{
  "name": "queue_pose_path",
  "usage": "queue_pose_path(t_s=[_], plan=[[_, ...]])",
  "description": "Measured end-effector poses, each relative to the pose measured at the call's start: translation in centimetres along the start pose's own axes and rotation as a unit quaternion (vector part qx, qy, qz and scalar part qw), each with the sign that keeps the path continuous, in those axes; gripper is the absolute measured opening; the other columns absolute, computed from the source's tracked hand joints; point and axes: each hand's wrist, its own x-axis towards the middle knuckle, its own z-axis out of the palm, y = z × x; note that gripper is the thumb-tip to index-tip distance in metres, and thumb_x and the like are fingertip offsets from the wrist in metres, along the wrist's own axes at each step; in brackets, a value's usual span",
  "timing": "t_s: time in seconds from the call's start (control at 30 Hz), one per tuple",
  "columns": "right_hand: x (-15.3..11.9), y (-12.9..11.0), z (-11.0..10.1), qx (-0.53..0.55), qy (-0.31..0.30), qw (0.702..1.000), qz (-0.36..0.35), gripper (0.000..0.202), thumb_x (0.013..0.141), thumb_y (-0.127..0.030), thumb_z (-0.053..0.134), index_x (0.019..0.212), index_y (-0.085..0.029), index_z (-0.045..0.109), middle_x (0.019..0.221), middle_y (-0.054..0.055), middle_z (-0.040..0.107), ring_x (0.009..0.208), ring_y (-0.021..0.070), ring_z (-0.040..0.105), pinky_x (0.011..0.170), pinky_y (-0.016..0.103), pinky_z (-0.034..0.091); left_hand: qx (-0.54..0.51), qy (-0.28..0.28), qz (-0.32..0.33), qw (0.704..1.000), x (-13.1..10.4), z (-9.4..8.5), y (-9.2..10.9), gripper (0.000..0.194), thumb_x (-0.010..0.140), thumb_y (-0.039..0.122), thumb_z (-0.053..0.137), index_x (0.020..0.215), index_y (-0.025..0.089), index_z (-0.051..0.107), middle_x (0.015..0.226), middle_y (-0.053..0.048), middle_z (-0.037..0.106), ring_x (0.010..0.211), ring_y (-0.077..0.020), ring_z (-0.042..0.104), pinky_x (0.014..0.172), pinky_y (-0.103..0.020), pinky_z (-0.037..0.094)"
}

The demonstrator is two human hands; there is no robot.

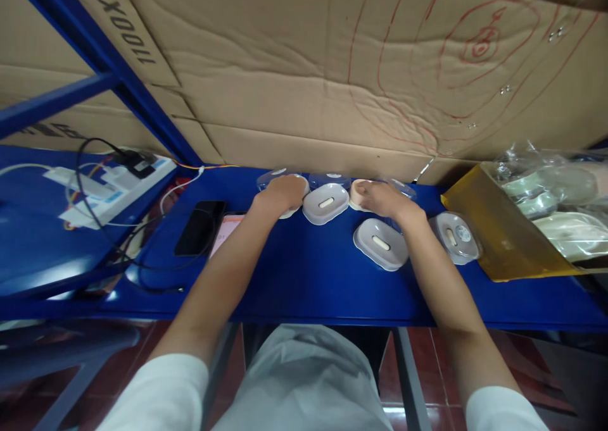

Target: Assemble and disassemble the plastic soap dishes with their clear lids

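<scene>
My left hand is at the back of the blue table, its fingers curled over a pale oval plastic box that it mostly covers. Further right, my right hand has its fingers closed on the edge of a pinkish oval box. Between the hands lies a whitish oval box with a pill-shaped handle on top. A similar lidded box rests nearer to me, by my right forearm. Clear plastic lids stand behind the row, partly hidden by the hands.
Right of my right arm is another lidded box with a round sticker. A yellow-brown carton beyond it holds bagged pale green pieces. On the left lie a black phone, a lit screen and a power strip with cables. Cardboard walls the back.
</scene>
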Motion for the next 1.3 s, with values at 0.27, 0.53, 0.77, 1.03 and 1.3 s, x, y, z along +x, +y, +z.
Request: queue_pose_path(t_s=[0.27,0.53,0.77,1.03,1.3], plan=[[0.6,-6.0,2.8,0.052,-0.046,0.980,-0.186,0.060,0.088,-0.009,0.076,0.145,-0.027,0.067,0.159,0.011,0.062,0.148,0.0328,0.056,0.121,0.053,0.038,-0.008,-0.047,0.015,0.999,-1.1,-2.9,-1.6,0.063,0.082,0.027,0.063,0.145,0.023,0.060,0.126,-0.012,0.077,0.116,-0.0349,0.074,0.096,-0.042,0.057],[-0.3,-4.7,-0.4,0.085,-0.019,0.981,-0.173,0.029,0.109,-0.045,0.058,0.123,-0.027,0.075,0.112,0.005,0.083,0.104,0.0266,0.076,0.093,0.036,0.048,-0.097,-0.061,0.058,0.992,-2.3,-4.2,-0.5,0.057,0.087,0.039,0.064,0.142,0.025,0.053,0.113,-0.006,0.077,0.094,-0.0256,0.075,0.079,-0.034,0.057],[-0.5,-3.2,-2.0,0.119,0.036,0.986,-0.115,0.048,0.106,-0.067,0.049,0.099,-0.022,0.066,0.082,0.002,0.068,0.074,0.0192,0.061,0.069,0.030,0.037,-0.171,-0.035,0.105,0.979,-2.3,-4.3,-0.5,0.054,0.089,0.044,0.062,0.137,0.024,0.048,0.109,-0.005,0.073,0.093,-0.0256,0.072,0.079,-0.034,0.053],[-0.3,-3.0,-1.7,0.221,0.066,0.973,0.023,0.047,0.097,-0.072,0.058,0.091,-0.026,0.051,0.076,-0.003,0.059,0.069,0.0165,0.052,0.065,0.030,0.036,-0.134,0.030,0.074,0.988,-1.7,-3.0,1.2,0.067,0.089,0.033,0.064,0.150,0.020,0.041,0.120,-0.013,0.073,0.104,-0.0329,0.073,0.090,-0.042,0.054],[1.4,-3.6,0.6,0.394,0.138,0.904,0.090,0.051,0.085,-0.069,0.077,0.081,-0.026,0.050,0.070,-0.006,0.049,0.067,0.0142,0.044,0.062,0.028,0.035,-0.208,0.111,0.131,0.963,-0.8,-1.0,3.8,0.070,0.105,0.054,0.056,0.164,0.021,0.039,0.141,-0.014,0.069,0.126,-0.0308,0.067,0.109,-0.042,0.048]])
